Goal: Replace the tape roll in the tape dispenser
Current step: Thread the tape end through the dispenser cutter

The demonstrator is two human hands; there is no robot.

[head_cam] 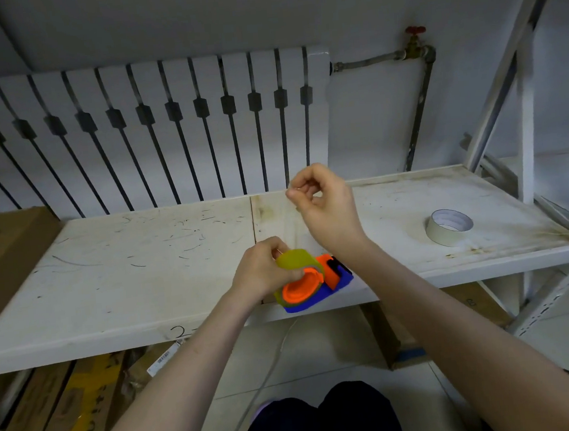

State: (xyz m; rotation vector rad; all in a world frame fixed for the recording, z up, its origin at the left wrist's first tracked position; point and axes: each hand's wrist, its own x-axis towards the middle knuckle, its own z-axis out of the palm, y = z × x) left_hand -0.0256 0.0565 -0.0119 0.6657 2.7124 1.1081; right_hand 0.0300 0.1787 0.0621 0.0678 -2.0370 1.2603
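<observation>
At the front edge of the white shelf [142, 262] sits a blue tape dispenser [321, 293] with an orange hub. A yellow-green tape roll [295, 259] is mounted on the hub. My left hand [264, 275] grips the roll and dispenser from the left, with the thumb against the hub. My right hand [323, 201] is raised above and behind the dispenser, its thumb and fingers pinched together. A faint clear strip of tape seems to run from that pinch down toward the roll. A second, off-white tape roll [449, 226] lies flat on the shelf at the right.
A white radiator [152, 134] stands behind the shelf, with a pipe and a red valve [416, 42] to its right. The rack's metal uprights [523, 125] rise at the right. Cardboard boxes [69, 406] lie under the shelf. My knees are low in the view.
</observation>
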